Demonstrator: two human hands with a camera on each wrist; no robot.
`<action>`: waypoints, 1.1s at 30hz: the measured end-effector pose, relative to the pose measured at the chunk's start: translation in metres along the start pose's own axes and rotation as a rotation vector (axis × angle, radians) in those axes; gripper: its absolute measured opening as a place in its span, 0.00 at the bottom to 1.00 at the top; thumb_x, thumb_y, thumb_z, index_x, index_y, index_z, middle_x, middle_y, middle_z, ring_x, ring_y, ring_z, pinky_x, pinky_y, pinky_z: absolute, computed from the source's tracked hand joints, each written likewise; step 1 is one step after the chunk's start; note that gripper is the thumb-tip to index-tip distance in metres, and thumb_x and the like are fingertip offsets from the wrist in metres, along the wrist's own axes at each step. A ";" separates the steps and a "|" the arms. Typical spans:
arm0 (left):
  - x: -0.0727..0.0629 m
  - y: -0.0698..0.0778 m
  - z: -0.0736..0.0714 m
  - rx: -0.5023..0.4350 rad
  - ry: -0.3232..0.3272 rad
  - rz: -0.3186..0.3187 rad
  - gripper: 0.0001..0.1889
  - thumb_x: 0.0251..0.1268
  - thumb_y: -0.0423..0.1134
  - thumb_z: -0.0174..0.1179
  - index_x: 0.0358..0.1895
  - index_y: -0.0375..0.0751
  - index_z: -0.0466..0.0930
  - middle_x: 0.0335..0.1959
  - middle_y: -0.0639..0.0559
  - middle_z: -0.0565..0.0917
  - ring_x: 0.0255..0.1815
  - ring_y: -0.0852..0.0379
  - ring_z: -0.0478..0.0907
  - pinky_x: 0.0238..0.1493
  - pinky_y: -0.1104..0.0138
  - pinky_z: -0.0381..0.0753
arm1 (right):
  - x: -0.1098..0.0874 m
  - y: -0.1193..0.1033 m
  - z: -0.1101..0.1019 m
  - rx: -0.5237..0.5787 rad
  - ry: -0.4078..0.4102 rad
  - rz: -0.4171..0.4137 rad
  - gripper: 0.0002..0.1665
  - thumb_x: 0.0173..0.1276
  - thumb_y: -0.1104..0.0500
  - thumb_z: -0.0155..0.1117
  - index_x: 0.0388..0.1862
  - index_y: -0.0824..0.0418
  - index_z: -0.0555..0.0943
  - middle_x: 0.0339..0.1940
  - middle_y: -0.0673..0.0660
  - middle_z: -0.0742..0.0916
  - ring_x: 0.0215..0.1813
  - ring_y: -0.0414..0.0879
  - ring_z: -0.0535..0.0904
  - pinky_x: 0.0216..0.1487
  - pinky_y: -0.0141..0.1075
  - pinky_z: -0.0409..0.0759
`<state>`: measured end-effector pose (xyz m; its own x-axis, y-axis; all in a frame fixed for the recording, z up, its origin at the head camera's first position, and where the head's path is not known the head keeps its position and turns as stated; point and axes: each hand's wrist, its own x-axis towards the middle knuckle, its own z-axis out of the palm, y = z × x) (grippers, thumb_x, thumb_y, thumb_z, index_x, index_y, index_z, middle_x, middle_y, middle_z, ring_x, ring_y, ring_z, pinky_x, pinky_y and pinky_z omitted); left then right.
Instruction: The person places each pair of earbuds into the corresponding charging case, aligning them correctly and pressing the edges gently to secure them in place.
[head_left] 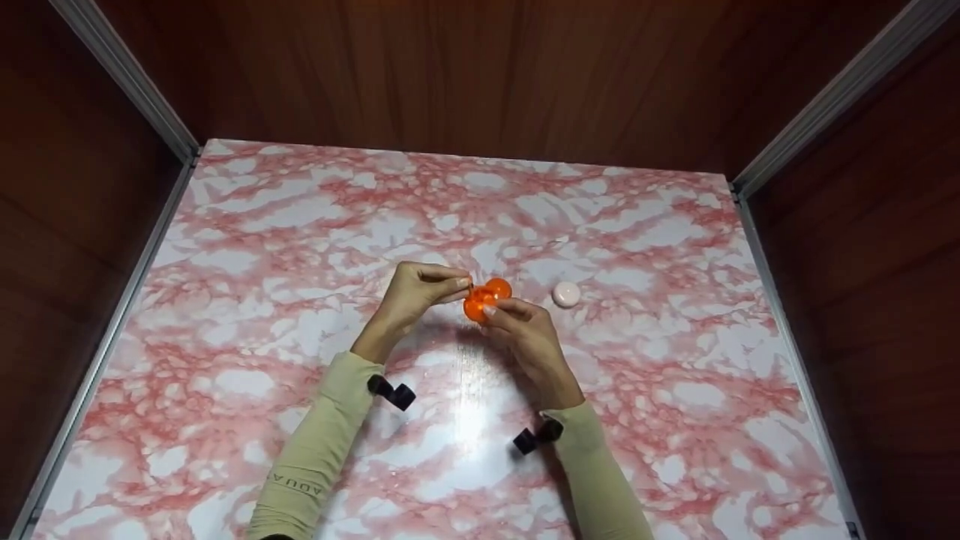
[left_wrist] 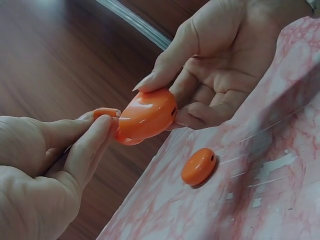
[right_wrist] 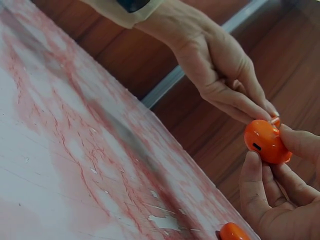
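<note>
My right hand [head_left: 531, 334] holds a glossy orange earbud case [left_wrist: 149, 117] between thumb and fingers, up above the table. A small dark slot shows on the case's rounded side. The thumb and fingertips of my left hand [head_left: 418, 294] pinch a small orange earbud [left_wrist: 106, 112] with a pale stem end, right at the case's edge. Whether the earbud touches the case cannot be told. On the table just beyond lies a second rounded orange case [left_wrist: 199, 166], also with a dark slot.
A pale pink, rounded case [head_left: 566, 294] lies on the table right of my right hand. The red-and-white marbled table [head_left: 300, 217] is bounded by dark wooden panels [head_left: 465, 75] with metal edge strips [head_left: 795, 322] at the sides.
</note>
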<state>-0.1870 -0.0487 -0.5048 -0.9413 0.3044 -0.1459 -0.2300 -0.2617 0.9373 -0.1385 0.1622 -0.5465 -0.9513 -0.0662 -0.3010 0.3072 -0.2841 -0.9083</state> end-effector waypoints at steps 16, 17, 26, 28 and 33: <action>0.000 -0.006 0.009 0.096 0.019 0.007 0.13 0.69 0.26 0.67 0.52 0.21 0.86 0.48 0.33 0.91 0.44 0.55 0.93 0.51 0.64 0.90 | -0.001 0.000 0.000 0.061 -0.034 -0.045 0.08 0.68 0.66 0.73 0.45 0.67 0.89 0.46 0.59 0.92 0.46 0.49 0.92 0.59 0.47 0.89; 0.000 -0.006 0.009 0.107 0.020 0.010 0.12 0.68 0.26 0.68 0.51 0.23 0.88 0.48 0.34 0.91 0.43 0.55 0.93 0.51 0.64 0.90 | -0.001 0.000 0.000 0.059 -0.030 -0.042 0.08 0.68 0.66 0.74 0.45 0.67 0.89 0.46 0.59 0.92 0.46 0.49 0.92 0.59 0.48 0.89; 0.000 -0.008 0.007 0.245 0.004 0.067 0.11 0.66 0.30 0.72 0.47 0.26 0.90 0.45 0.34 0.92 0.40 0.58 0.93 0.48 0.65 0.91 | 0.000 0.004 0.000 0.015 0.004 -0.020 0.12 0.66 0.64 0.76 0.47 0.68 0.88 0.47 0.60 0.92 0.47 0.50 0.92 0.59 0.46 0.89; 0.000 -0.008 0.007 0.302 0.004 0.096 0.11 0.66 0.32 0.72 0.46 0.27 0.91 0.43 0.35 0.92 0.39 0.59 0.92 0.46 0.66 0.91 | 0.000 0.004 0.000 0.011 0.005 -0.024 0.12 0.67 0.64 0.76 0.47 0.68 0.88 0.48 0.60 0.92 0.47 0.50 0.92 0.59 0.46 0.89; -0.001 -0.009 0.006 0.487 0.024 0.159 0.07 0.66 0.38 0.74 0.42 0.38 0.94 0.41 0.42 0.94 0.38 0.60 0.89 0.39 0.71 0.87 | 0.002 0.003 -0.001 0.030 -0.009 -0.046 0.13 0.67 0.65 0.75 0.48 0.69 0.88 0.49 0.61 0.91 0.48 0.50 0.92 0.58 0.45 0.89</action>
<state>-0.1828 -0.0413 -0.5114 -0.9619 0.2734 0.0087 0.0531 0.1556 0.9864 -0.1391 0.1624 -0.5499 -0.9647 -0.0613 -0.2562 0.2623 -0.3153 -0.9120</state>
